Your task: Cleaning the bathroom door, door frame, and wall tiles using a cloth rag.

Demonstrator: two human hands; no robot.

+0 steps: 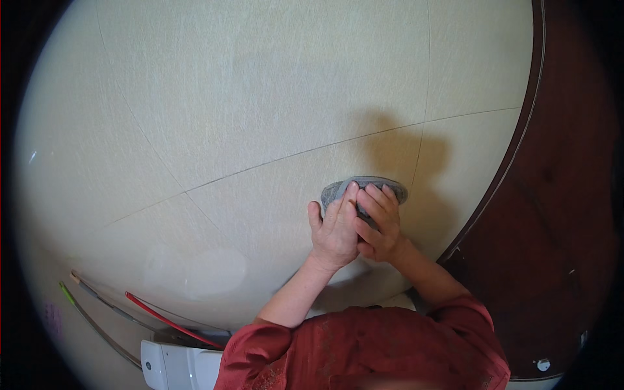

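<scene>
Both hands are together on a grey oval cloth pad [331,193], textured on the left, with a smoother rimmed edge along its far side. My left hand [335,237] has its thumb out to the left and its long fingers reaching up against the pad. My right hand [382,224] lies partly over the left, fingers bent onto the pad's near side. A dark gap shows between the fingers of the two hands. Much of the pad's near part is hidden by the fingers, so its exact kind cannot be made out.
Beyond the hands spreads a pale tiled surface [260,117] with thin dark joints and the hands' shadow. A dark red-brown panel [552,227] borders it on the right. At the lower left are a red pole [172,321], a green-tipped pole [97,324] and a white fixture [185,367].
</scene>
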